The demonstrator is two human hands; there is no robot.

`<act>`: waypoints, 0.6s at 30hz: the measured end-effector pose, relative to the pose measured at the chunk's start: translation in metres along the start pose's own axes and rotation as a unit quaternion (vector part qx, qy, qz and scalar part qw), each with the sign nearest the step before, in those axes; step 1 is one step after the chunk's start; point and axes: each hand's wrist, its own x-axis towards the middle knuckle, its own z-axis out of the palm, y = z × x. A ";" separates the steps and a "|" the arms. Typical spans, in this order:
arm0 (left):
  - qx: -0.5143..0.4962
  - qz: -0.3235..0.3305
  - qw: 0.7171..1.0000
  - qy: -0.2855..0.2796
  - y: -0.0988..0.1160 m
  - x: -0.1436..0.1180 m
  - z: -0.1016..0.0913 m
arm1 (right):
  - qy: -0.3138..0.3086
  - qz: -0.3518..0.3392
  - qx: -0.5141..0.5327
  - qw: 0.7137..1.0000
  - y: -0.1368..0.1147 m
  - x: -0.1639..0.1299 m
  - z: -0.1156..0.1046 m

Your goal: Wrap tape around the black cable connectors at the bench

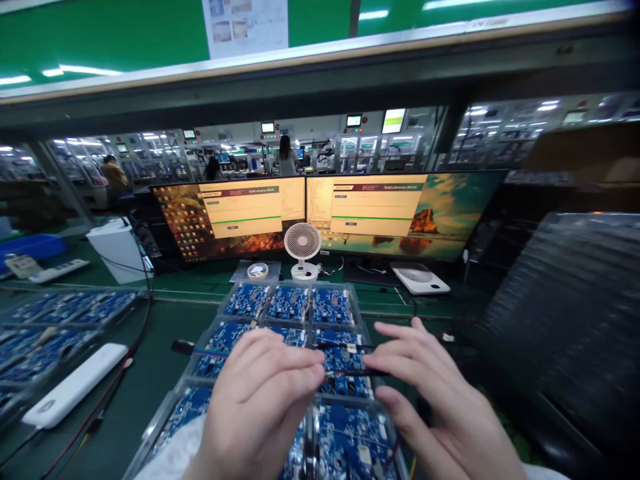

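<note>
Both hands hover over the clear tray [220, 313] of blue circuit boards [333, 305], just in front of the small desk fan [303, 248]. The left hand [260, 407] curls its fingers together onto a thin dark cable [345, 371]; the right hand [430, 393] pinches its other end, remaining fingers apart. A hasty tug could drag a board out of its pocket.

**Glossy plastic, matt green surfaces**

The clear plastic tray [220, 308] looked thin and shiny, its pockets holding blue circuit boards [289, 301] with a lacquered sheen and small metallic parts. The worktop [150, 347] had a smooth, matt green mat. The desk fan [303, 243] and a flat white case [75, 383] were smooth plastic. Black sheeting [570, 313] at the right appeared ribbed and glossy.
</note>
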 end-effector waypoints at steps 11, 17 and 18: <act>-0.120 -0.049 0.992 -0.005 0.008 0.000 0.008 | 0.095 0.039 0.033 0.994 -0.021 0.003 0.018; -0.157 -0.053 0.984 0.065 0.009 -0.007 0.010 | 0.086 0.026 0.032 0.995 -0.020 0.004 0.014; -0.155 -0.051 0.984 0.069 0.009 -0.007 0.009 | 0.085 0.024 0.030 0.996 -0.020 0.003 0.013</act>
